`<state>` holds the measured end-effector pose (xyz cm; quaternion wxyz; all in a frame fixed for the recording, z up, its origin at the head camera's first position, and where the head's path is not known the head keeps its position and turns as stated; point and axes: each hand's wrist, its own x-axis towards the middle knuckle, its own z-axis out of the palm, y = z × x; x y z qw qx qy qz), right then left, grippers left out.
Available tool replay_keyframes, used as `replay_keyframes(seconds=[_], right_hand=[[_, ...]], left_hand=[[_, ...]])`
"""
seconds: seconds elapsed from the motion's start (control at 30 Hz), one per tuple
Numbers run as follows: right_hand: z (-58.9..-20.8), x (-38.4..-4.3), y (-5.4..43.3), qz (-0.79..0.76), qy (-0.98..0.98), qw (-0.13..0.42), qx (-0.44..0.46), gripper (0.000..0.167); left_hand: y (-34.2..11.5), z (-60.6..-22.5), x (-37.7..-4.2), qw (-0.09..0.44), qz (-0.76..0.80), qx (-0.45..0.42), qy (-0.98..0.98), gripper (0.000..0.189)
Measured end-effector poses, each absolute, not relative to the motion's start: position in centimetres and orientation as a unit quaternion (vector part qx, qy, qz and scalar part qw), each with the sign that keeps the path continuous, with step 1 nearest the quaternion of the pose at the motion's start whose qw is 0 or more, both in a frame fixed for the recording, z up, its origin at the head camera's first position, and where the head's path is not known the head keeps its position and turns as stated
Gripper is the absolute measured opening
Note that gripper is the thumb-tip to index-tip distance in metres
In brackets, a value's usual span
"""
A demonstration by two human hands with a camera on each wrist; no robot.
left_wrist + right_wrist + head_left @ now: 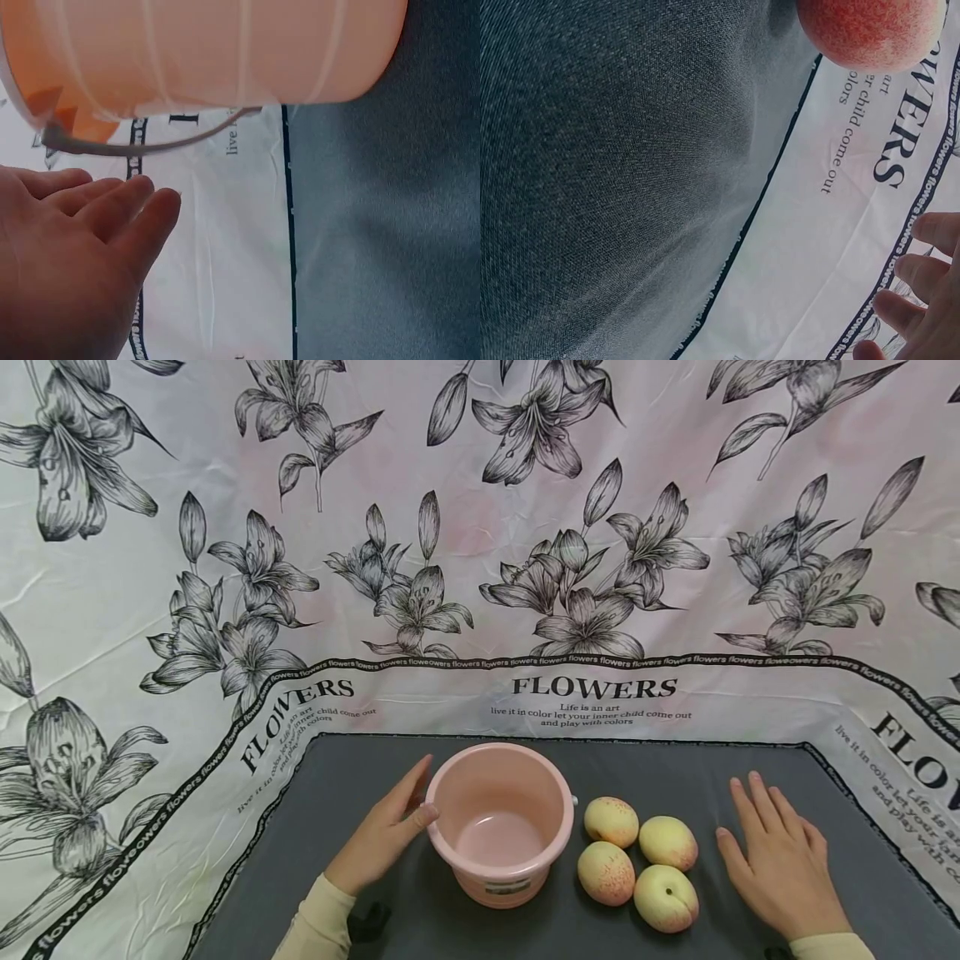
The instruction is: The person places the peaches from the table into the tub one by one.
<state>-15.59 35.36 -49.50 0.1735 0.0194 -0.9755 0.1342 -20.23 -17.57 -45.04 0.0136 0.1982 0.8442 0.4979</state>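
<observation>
We see the pink bucket point(480, 802) upright on the dark grey worktop point(675, 777), its mouth facing up and a label point(507, 887) low on its near wall. The left hand point(386, 835) is at the bucket's left side, fingers extended and grasping nothing; we cannot tell whether the thumb touches the rim. From the left wrist, we see the bucket's handle point(120, 151) hanging slack between those fingertips and the bucket's wall. A small pale knob point(575, 800) juts from the right of the bucket's rim.

Just right of the bucket sit four red-blushed peaches point(666, 899) in a close cluster, which stands between the bucket and the right hand point(783, 864). That hand, farther right of the bucket, is spread palm down, holding nothing and apart from the fruit.

Beyond the bucket we see a pale printed cloth point(435, 702) with black lilies and the lettering FLOWERS. To the bucket's near left, beside the cream sleeve point(318, 918), we notice a small dark item point(369, 922), too unclear to name.
</observation>
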Motion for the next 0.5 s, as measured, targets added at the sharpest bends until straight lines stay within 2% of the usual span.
replay_keyframes(seconds=[0.17,0.33,0.5], right_hand=[[-49.7,-15.5,35.2,0.138,-0.975,0.17,0.025,0.075],[-49.5,-15.6,34.4,0.172,-0.974,0.144,0.031,0.077],[-48.8,-15.8,33.1,0.25,-0.964,0.076,0.041,0.08]], left_hand=[[-17.2,-45.4,-20.2,0.043,0.497,0.224,0.837,0.1],[-17.0,-45.5,-20.2,0.045,0.479,0.242,0.843,0.133],[-16.9,-45.6,-20.2,0.037,0.481,0.257,0.837,0.144]])
